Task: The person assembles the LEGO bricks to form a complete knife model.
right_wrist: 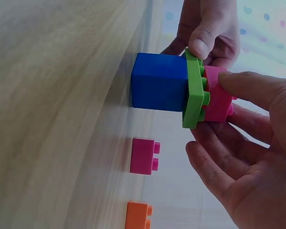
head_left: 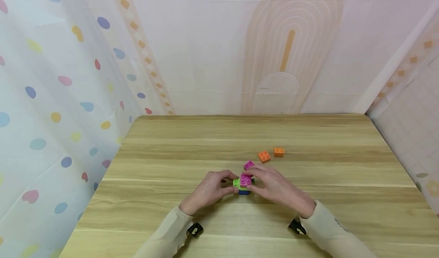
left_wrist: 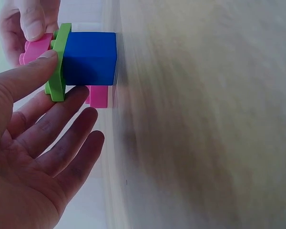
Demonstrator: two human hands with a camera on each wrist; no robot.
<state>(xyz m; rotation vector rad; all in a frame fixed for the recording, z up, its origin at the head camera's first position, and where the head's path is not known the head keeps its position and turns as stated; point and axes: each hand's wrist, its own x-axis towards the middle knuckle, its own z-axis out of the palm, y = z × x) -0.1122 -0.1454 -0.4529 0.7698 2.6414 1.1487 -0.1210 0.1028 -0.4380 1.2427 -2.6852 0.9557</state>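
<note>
A blue block [right_wrist: 159,82] stands on the wooden table with a thin green plate [right_wrist: 193,90] across its top. On the plate's studs is a pink brick [head_left: 245,180]; I cannot tell whether it is fully pressed down. My left hand [head_left: 212,187] holds the green plate at its left end, thumb on the near edge and fingers beyond. From the right, my right hand [head_left: 276,183] pinches the pink brick between thumb and fingers. Just behind the stack, a second pink brick [head_left: 249,165] lies loose on the table, partly hidden by the right hand in the head view.
Two orange bricks lie farther back on the table [head_left: 192,143]: a square one [head_left: 264,157] and, to its right, another orange brick [head_left: 279,152]. A patterned curtain [head_left: 205,60] hangs behind the table and along its sides.
</note>
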